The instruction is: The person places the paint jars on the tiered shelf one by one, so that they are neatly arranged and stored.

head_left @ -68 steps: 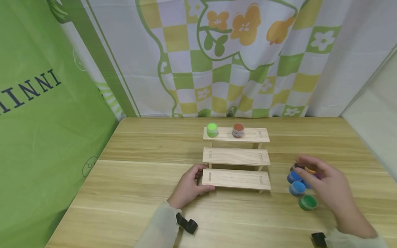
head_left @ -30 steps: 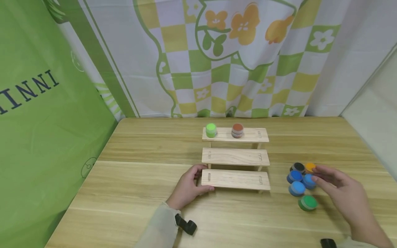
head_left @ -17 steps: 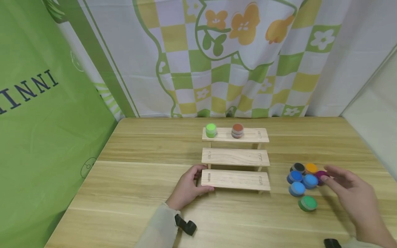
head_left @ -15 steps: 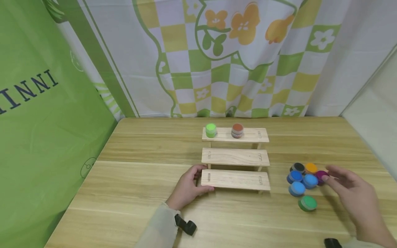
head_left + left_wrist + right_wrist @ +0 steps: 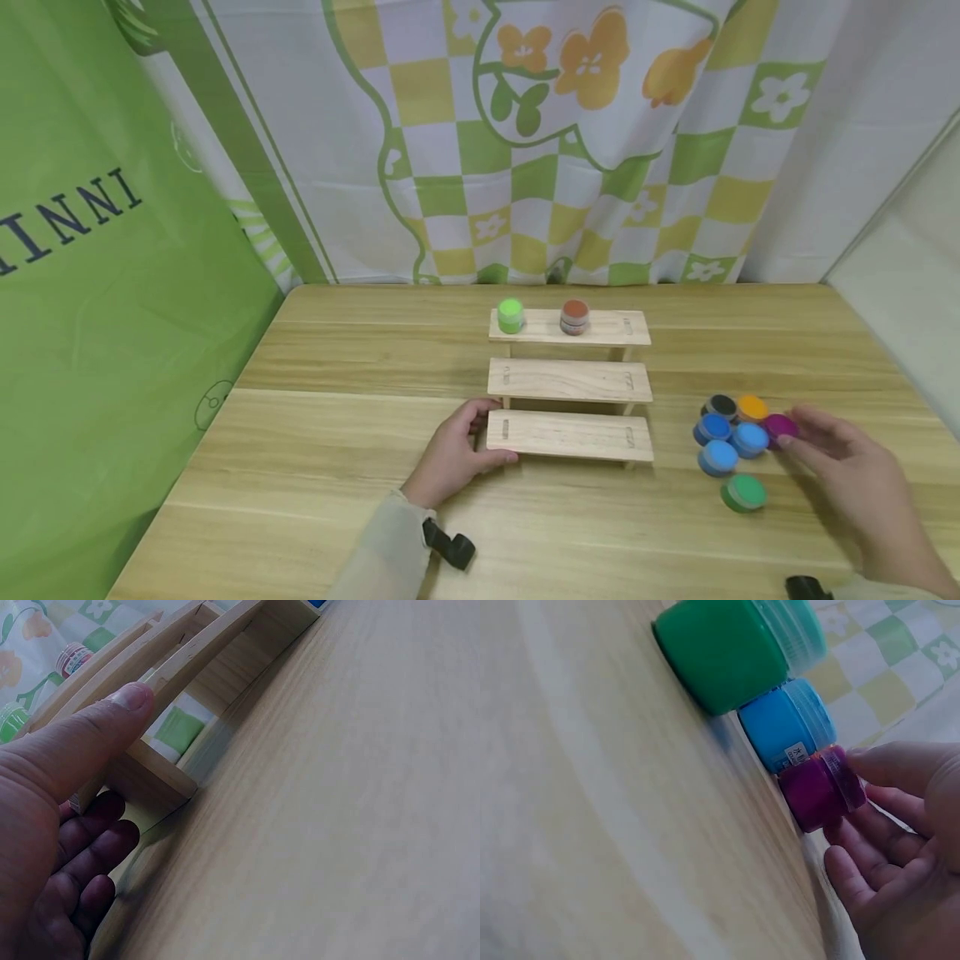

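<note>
A three-tier wooden display stand (image 5: 566,435) stands on the table. My left hand (image 5: 456,454) grips its lower left end; in the left wrist view the thumb (image 5: 82,742) lies over a shelf edge, the other fingers below. A light green paint jar (image 5: 511,317) and a reddish-brown paint jar (image 5: 574,317) sit on the top shelf. At the right, my right hand (image 5: 855,471) pinches a purple paint jar (image 5: 780,428) between thumb and fingers. In the right wrist view this purple jar (image 5: 810,795) still appears to touch the table, beside a light blue one.
Close to the purple jar cluster a black jar (image 5: 720,407), an orange jar (image 5: 752,408), a dark blue jar (image 5: 712,428) and two light blue jars (image 5: 718,457). A green jar (image 5: 744,493) stands nearer the front. Behind the table (image 5: 360,350) hangs a patterned curtain (image 5: 540,200).
My right hand has moved right from above the jar cluster, uncovering the orange and purple jars, and now has its fingers around the purple jar. The left hand keeps its place.
</note>
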A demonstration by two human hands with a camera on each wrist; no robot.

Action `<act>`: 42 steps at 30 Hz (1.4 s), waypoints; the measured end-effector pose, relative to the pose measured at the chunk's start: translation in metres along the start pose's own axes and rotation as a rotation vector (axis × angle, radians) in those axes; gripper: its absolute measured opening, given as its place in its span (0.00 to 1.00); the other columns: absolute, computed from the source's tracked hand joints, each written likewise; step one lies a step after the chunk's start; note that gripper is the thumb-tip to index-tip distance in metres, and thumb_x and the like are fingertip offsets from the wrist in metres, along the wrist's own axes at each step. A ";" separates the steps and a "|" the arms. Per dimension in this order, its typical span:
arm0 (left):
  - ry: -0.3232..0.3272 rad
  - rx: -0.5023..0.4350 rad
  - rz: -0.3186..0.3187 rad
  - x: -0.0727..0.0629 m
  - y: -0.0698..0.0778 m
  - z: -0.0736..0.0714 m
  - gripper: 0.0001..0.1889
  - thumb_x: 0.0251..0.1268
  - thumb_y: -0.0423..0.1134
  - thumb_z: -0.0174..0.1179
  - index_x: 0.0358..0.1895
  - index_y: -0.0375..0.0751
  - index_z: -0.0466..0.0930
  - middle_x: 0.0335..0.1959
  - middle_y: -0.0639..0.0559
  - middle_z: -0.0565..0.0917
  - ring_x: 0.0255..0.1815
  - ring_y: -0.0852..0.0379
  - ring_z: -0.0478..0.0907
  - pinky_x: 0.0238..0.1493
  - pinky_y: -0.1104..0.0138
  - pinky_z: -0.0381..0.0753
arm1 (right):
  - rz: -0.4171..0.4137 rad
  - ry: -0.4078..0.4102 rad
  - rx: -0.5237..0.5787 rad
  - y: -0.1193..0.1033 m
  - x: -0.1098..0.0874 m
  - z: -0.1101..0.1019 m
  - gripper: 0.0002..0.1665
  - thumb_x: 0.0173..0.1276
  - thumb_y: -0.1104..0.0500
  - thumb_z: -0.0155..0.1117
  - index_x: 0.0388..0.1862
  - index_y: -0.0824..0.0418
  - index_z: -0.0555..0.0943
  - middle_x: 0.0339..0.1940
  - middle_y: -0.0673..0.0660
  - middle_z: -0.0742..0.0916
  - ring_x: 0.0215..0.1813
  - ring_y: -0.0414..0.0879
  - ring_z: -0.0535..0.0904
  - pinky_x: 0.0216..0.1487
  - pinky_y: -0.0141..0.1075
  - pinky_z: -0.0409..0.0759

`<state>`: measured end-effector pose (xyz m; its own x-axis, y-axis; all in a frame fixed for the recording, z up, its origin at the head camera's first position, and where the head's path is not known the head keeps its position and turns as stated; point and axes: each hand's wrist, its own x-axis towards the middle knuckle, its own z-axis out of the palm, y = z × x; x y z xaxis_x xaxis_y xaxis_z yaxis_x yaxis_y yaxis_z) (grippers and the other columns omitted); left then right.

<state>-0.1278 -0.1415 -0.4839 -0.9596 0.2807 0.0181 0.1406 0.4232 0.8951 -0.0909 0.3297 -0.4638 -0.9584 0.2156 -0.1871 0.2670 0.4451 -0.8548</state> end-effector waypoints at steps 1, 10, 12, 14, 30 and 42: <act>0.000 0.001 0.001 0.000 0.000 0.000 0.37 0.49 0.51 0.79 0.65 0.50 0.74 0.50 0.58 0.81 0.47 0.57 0.78 0.50 0.61 0.76 | 0.003 -0.021 0.052 0.001 0.000 0.001 0.45 0.70 0.45 0.67 0.79 0.59 0.60 0.52 0.41 0.83 0.46 0.23 0.76 0.58 0.34 0.78; 0.004 0.013 -0.002 0.000 0.001 0.000 0.37 0.49 0.50 0.79 0.64 0.49 0.74 0.50 0.57 0.81 0.47 0.57 0.78 0.51 0.61 0.77 | 0.036 -0.033 -0.035 0.005 0.004 0.000 0.49 0.69 0.40 0.66 0.79 0.61 0.58 0.51 0.39 0.80 0.43 0.22 0.73 0.41 0.21 0.78; 0.006 0.013 0.004 0.000 0.001 0.000 0.37 0.49 0.50 0.79 0.64 0.49 0.74 0.50 0.56 0.81 0.47 0.57 0.78 0.50 0.61 0.77 | 0.052 -0.028 -0.053 0.004 0.005 0.000 0.50 0.69 0.39 0.66 0.79 0.61 0.58 0.53 0.40 0.81 0.43 0.22 0.73 0.41 0.21 0.78; 0.008 0.014 0.007 0.000 0.001 0.000 0.37 0.49 0.49 0.79 0.64 0.49 0.74 0.50 0.56 0.81 0.47 0.57 0.78 0.50 0.61 0.77 | 0.058 -0.029 -0.054 0.004 0.005 0.000 0.50 0.68 0.39 0.67 0.79 0.62 0.59 0.54 0.42 0.81 0.43 0.22 0.73 0.41 0.22 0.79; 0.006 0.015 0.014 0.000 0.002 0.000 0.36 0.50 0.49 0.79 0.64 0.48 0.74 0.49 0.55 0.82 0.47 0.56 0.77 0.50 0.60 0.76 | 0.036 0.051 -0.028 0.004 0.004 0.002 0.44 0.67 0.39 0.68 0.74 0.59 0.68 0.41 0.26 0.80 0.43 0.22 0.75 0.38 0.18 0.74; 0.012 0.019 0.012 -0.001 0.001 0.000 0.37 0.48 0.51 0.79 0.63 0.49 0.75 0.48 0.56 0.82 0.46 0.57 0.77 0.49 0.61 0.76 | 0.069 0.071 -0.051 0.001 0.000 0.002 0.43 0.66 0.35 0.66 0.75 0.51 0.69 0.44 0.25 0.79 0.47 0.21 0.72 0.57 0.19 0.66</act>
<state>-0.1265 -0.1412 -0.4827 -0.9607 0.2753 0.0347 0.1569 0.4357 0.8863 -0.0908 0.3286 -0.4660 -0.9286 0.3072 -0.2084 0.3385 0.4706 -0.8148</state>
